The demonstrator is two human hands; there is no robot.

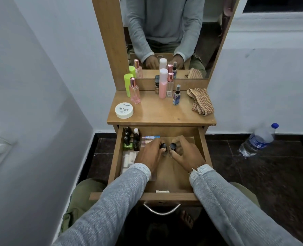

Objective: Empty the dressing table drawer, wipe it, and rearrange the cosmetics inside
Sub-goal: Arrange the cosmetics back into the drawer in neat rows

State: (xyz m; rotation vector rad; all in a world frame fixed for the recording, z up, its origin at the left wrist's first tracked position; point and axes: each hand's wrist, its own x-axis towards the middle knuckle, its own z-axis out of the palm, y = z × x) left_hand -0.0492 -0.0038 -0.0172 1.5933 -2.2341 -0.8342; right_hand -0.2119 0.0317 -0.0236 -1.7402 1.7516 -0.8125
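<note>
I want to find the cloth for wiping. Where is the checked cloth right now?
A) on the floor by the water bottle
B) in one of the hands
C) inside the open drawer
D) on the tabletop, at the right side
D: the checked cloth lies crumpled on the tabletop at its right side, while each hand holds a small black-capped bottle down in the drawer.

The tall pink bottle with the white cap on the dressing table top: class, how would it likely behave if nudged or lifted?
The tall pink bottle is narrow and upright, so a sideways nudge would probably tip it. It stands close beside the clear bottle, likely knocking it. Its smooth round body may roll once down.
</note>
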